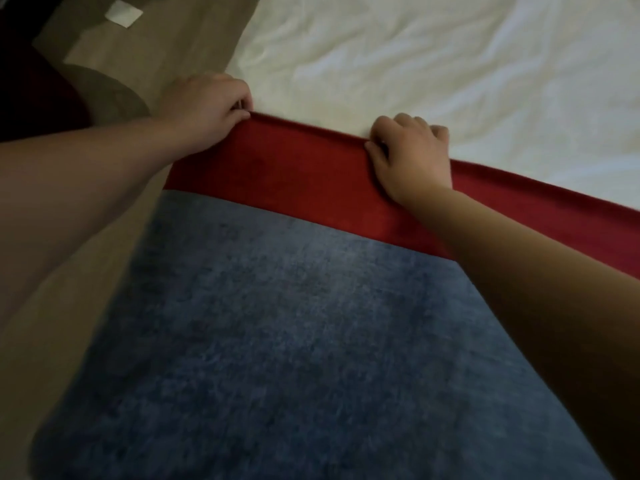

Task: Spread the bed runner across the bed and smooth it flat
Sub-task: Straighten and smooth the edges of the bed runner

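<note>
While the bed (450, 64) lies under its creased white sheet, we see the bed runner (277, 323) draped over its near end, blue with a red band along the far edge. Our left hand (207, 105) pinches the red corner at the bed's side, grip closed on the runner. Our right hand (412, 157) curls its fingers over the same edge, clasping it. Beside the bed, a white scrap (123, 12) lies on the floor (114, 53).

Beyond the red-bordered blue velvet bed runner (311, 306), the wrinkled white bed sheet (450, 71) lies open. Both hands sit on the runner's far edge. The tan floor (145, 50) left carries only a white paper square (123, 12).
</note>
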A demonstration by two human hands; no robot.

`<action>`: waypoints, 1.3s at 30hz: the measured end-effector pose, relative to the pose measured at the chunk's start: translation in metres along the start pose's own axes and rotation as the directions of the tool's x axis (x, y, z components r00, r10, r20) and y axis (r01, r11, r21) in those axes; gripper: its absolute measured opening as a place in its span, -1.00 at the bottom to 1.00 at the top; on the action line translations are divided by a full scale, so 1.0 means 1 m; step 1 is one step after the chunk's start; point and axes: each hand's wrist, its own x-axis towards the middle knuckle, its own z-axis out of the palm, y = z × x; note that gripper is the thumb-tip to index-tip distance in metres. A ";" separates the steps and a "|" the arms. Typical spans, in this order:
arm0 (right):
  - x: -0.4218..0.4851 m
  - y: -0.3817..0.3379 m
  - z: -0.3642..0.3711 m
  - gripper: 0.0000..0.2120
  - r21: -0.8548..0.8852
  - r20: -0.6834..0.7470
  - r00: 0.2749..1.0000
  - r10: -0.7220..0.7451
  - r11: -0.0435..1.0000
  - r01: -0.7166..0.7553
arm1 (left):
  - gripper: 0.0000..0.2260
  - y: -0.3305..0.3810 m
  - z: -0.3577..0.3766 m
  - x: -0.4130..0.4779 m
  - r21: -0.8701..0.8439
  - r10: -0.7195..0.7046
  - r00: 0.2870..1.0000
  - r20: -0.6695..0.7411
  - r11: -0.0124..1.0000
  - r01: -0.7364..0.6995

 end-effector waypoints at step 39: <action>-0.066 -0.136 -0.061 -0.50 -0.189 0.141 0.990 -0.028 0.980 0.054 | -0.60 0.065 -0.064 -0.142 0.033 -0.181 0.966 -0.184 0.981 0.190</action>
